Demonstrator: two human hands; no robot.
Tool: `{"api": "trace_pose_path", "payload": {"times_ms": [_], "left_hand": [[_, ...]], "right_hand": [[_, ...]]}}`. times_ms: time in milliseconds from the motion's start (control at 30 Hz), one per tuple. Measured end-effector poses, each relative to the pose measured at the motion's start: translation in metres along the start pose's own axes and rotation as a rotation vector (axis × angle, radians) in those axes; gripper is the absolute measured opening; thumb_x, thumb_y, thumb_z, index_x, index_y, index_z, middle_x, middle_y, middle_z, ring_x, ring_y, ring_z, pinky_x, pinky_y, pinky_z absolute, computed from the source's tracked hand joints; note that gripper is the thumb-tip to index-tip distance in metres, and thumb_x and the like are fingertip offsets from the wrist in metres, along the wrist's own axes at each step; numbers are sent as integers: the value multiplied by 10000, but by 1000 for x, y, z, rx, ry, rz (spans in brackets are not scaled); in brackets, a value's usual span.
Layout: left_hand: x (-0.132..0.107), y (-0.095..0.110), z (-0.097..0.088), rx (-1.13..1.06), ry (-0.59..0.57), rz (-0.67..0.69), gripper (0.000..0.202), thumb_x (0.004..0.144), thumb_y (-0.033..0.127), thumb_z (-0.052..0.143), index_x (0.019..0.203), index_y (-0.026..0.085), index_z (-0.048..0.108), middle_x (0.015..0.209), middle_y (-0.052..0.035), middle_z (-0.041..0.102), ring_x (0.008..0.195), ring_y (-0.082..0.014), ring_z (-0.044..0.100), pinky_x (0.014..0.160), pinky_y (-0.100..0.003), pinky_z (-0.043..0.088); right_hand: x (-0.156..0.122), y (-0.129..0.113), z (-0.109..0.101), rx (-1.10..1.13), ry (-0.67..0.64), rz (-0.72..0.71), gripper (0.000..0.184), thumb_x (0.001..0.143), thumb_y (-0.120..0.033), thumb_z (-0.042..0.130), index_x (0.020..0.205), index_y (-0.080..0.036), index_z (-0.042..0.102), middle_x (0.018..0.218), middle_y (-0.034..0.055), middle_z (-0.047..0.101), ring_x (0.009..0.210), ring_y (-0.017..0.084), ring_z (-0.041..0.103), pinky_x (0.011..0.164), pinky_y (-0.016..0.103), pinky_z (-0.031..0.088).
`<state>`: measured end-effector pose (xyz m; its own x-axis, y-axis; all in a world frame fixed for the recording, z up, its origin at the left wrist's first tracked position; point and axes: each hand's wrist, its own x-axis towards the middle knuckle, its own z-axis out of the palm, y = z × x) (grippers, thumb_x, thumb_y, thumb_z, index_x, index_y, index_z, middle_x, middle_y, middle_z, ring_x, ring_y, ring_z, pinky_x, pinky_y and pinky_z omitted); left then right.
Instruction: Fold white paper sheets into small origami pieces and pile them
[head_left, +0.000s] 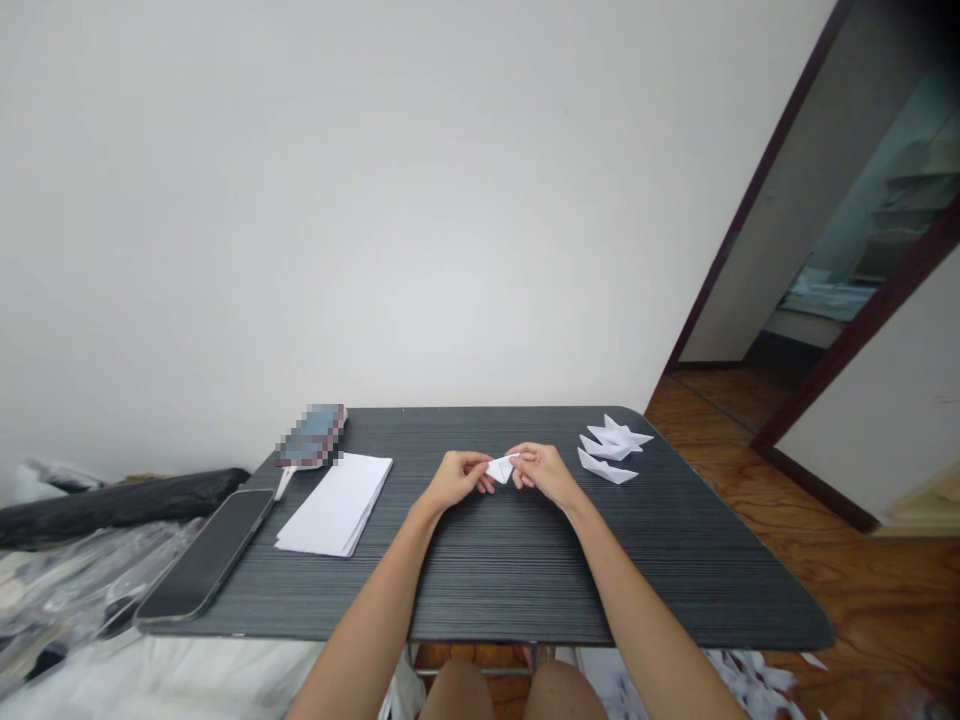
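Observation:
Between my two hands is a small folded piece of white paper (503,469), held just above the middle of the dark table (510,590). My left hand (459,478) pinches its left corner between thumb and fingers. On the opposite side, my right hand (541,470) grips the right corner the same way. The paper's lower part comes to a point, and fingertips cover its side corners. Several folded white paper boats (609,468) lie grouped to the right of my right hand.
At left on the table lies a stack of white paper sheets (337,505). A pixelated item (313,435) sits behind it, and a phone (210,555) lies along the left edge. White paper scraps (750,675) are below the table at right. A wall (465,220) rises behind.

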<state>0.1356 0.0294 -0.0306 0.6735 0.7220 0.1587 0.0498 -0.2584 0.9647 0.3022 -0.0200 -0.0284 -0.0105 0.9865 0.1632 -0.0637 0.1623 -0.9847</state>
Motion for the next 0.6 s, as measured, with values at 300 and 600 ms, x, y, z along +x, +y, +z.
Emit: {"api": "trace_pose_path", "payload": {"times_ms": [300, 600], "left_hand": [[-3, 8, 8, 470, 164, 210, 298, 801, 302, 386, 675, 122, 588, 476, 4, 562, 425, -73, 502, 516, -174, 388], [-6, 8, 10, 681, 231, 309, 262, 792, 291, 401, 652, 146, 568, 506, 2, 504, 451, -82, 424, 493, -186, 301]], "right_hand": [[0, 0, 4, 24, 61, -39, 223, 653, -336, 576, 681, -118, 538, 461, 8, 580, 343, 60, 436, 358, 185, 312], [-2, -2, 18, -14, 80, -82, 220, 648, -346, 578, 628, -145, 489, 408, -14, 548, 334, 90, 475, 339, 198, 333]]}}
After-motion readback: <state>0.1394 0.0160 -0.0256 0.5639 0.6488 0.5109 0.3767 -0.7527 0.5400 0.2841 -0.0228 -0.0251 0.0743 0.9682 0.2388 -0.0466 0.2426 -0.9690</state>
